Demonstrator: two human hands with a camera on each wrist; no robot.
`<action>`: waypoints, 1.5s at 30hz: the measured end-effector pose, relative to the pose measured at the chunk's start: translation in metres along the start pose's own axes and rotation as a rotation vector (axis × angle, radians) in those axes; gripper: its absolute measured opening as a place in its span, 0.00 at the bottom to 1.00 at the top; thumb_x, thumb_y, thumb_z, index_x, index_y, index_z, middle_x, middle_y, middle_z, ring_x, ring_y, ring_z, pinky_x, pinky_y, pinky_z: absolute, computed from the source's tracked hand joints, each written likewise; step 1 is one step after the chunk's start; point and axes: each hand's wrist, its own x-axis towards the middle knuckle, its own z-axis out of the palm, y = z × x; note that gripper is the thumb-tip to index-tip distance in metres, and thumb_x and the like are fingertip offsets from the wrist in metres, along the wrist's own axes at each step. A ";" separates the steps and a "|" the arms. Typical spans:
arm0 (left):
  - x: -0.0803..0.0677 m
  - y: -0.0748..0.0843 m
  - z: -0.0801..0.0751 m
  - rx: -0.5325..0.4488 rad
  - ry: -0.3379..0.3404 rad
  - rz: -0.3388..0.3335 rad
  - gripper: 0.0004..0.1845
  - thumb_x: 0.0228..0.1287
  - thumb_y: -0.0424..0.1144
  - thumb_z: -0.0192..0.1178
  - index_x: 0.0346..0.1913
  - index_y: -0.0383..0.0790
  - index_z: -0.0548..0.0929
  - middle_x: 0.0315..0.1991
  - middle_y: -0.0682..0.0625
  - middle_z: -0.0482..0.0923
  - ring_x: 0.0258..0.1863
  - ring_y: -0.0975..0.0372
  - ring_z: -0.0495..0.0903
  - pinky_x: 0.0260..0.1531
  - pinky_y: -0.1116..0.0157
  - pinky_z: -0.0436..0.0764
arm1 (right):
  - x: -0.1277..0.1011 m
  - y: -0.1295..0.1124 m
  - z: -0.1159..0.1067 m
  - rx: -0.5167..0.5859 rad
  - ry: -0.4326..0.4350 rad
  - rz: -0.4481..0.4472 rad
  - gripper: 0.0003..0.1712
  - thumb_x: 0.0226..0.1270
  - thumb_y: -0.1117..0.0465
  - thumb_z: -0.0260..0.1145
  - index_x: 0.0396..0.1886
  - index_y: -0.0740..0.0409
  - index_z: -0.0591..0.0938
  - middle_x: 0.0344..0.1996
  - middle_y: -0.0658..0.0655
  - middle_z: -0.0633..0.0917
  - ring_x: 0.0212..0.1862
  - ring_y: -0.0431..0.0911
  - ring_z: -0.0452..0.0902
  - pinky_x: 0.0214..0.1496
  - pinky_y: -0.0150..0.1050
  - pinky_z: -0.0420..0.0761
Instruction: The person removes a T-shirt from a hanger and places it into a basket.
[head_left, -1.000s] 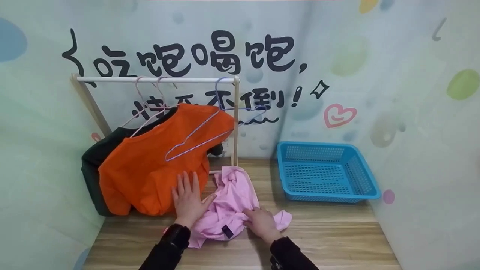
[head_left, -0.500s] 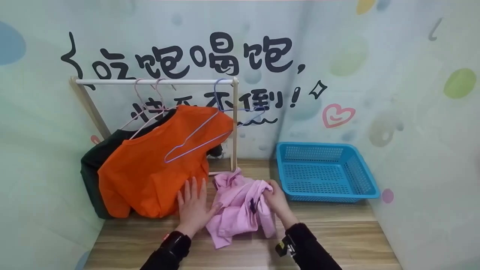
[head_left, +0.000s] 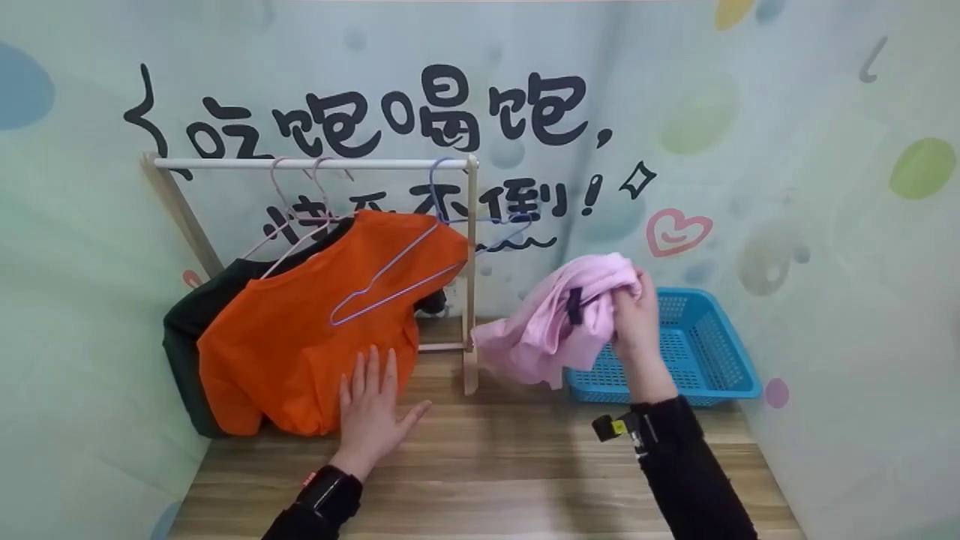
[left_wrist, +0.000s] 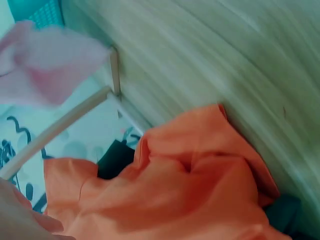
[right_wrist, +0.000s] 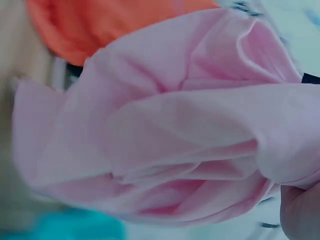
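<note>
My right hand [head_left: 637, 319] grips a bunched pink garment [head_left: 540, 322] with a small dark label, held in the air at the left side of the blue basket [head_left: 709, 337]. In the right wrist view the pink cloth [right_wrist: 175, 130] fills most of the picture, with part of the hand [right_wrist: 302, 212] at the lower right. My left hand [head_left: 373, 409] has its fingers spread in front of the lower part of the orange shirt [head_left: 307, 322]; whether it touches the cloth I cannot tell. That shirt hangs on a pink hanger [head_left: 322, 195].
A small rack with a white rail [head_left: 382, 163] and wooden legs stands at the left. Behind the orange shirt hangs a dark green garment [head_left: 184, 352]. A bare blue hanger [head_left: 401, 274] hangs at the rail's right end. Wood-grain table [head_left: 480, 480] lies below.
The right hand has gathered the pink garment off the table and carried it up and right to the basket. The left hand stays by the orange shirt, having shifted only slightly.
</note>
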 end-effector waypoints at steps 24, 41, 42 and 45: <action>0.020 -0.050 -0.081 0.026 0.423 -0.009 0.51 0.60 0.59 0.62 0.75 0.30 0.54 0.76 0.34 0.49 0.74 0.41 0.48 0.72 0.44 0.46 | 0.062 0.005 -0.132 -0.492 -0.125 0.236 0.44 0.76 0.47 0.54 0.80 0.57 0.43 0.75 0.71 0.51 0.75 0.59 0.50 0.73 0.51 0.57; 0.074 -0.045 -0.123 0.054 0.437 -0.029 0.47 0.65 0.61 0.58 0.75 0.31 0.57 0.75 0.33 0.51 0.74 0.40 0.48 0.72 0.43 0.42 | 0.034 0.064 -0.138 -0.824 -0.308 0.149 0.47 0.76 0.48 0.55 0.78 0.68 0.41 0.75 0.75 0.48 0.75 0.67 0.44 0.73 0.59 0.52; 0.076 -0.045 -0.125 0.055 0.432 -0.036 0.46 0.65 0.61 0.57 0.74 0.31 0.57 0.75 0.33 0.52 0.73 0.40 0.49 0.72 0.43 0.42 | 0.032 0.068 -0.137 -0.844 -0.312 0.133 0.47 0.76 0.49 0.56 0.78 0.69 0.42 0.74 0.76 0.50 0.74 0.68 0.47 0.73 0.59 0.53; 0.084 -0.045 -0.132 0.057 0.410 -0.057 0.44 0.67 0.59 0.57 0.73 0.30 0.59 0.73 0.31 0.55 0.72 0.39 0.51 0.71 0.42 0.42 | 0.028 0.080 -0.137 -0.902 -0.321 0.055 0.46 0.74 0.50 0.57 0.77 0.71 0.47 0.73 0.76 0.53 0.73 0.69 0.51 0.72 0.60 0.54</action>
